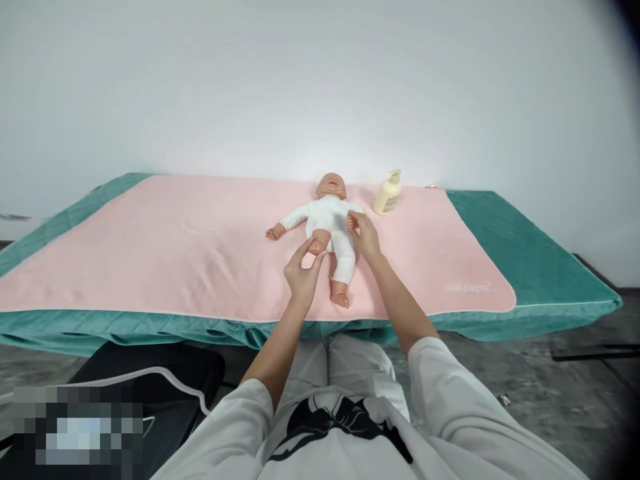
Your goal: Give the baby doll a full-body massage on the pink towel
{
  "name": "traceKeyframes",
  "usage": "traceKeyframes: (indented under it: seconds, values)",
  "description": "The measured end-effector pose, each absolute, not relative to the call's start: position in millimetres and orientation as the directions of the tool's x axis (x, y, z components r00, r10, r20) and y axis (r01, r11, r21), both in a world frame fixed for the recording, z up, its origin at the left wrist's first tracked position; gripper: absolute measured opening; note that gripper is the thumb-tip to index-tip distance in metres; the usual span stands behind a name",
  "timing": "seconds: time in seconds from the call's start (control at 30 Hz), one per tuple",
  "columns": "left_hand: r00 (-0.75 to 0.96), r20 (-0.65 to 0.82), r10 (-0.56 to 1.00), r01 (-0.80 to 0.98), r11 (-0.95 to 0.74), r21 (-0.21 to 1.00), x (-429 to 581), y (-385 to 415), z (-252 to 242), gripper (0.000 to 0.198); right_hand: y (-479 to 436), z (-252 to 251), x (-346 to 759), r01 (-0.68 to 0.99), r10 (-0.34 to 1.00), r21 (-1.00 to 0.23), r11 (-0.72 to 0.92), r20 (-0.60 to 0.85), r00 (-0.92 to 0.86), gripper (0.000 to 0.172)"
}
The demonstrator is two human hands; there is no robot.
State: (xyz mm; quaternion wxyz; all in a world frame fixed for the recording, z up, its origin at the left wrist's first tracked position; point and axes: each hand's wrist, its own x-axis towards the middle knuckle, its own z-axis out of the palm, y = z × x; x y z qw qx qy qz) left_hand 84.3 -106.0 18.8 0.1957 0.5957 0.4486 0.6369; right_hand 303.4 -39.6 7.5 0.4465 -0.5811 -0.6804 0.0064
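A baby doll (pixel 331 223) in a white bodysuit lies on its back on a pink towel (pixel 200 247), head toward the wall. My left hand (pixel 303 273) is closed on the doll's raised foot, with that leg bent up at the knee. My right hand (pixel 365 235) pinches the doll's hand at its side. The doll's other leg lies straight toward me and its other arm stretches out to the left.
A cream pump bottle (pixel 388 193) stands upright on the towel just right of the doll's head. The towel covers a teal padded table (pixel 540 267) against a white wall. A black bag (pixel 165 380) lies on the floor at my left.
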Motion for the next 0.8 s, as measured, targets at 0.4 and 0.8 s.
traceKeyframes:
  seconds: [0.4, 0.8]
  values:
    - [-0.142, 0.636, 0.759, 0.490, -0.505, 0.711, 43.8, -161.0, -26.3, 0.039, -74.7, -23.9, 355.2, 0.618, 0.735, -0.784, 0.055, 0.450, 0.506, 0.063]
    - [-0.117, 0.674, 0.729, 0.537, -0.525, 0.661, 31.8, -180.1, -62.7, 0.034, -88.5, -36.3, 351.1, 0.703, 0.761, -0.711, -0.032, 0.438, 0.478, 0.033]
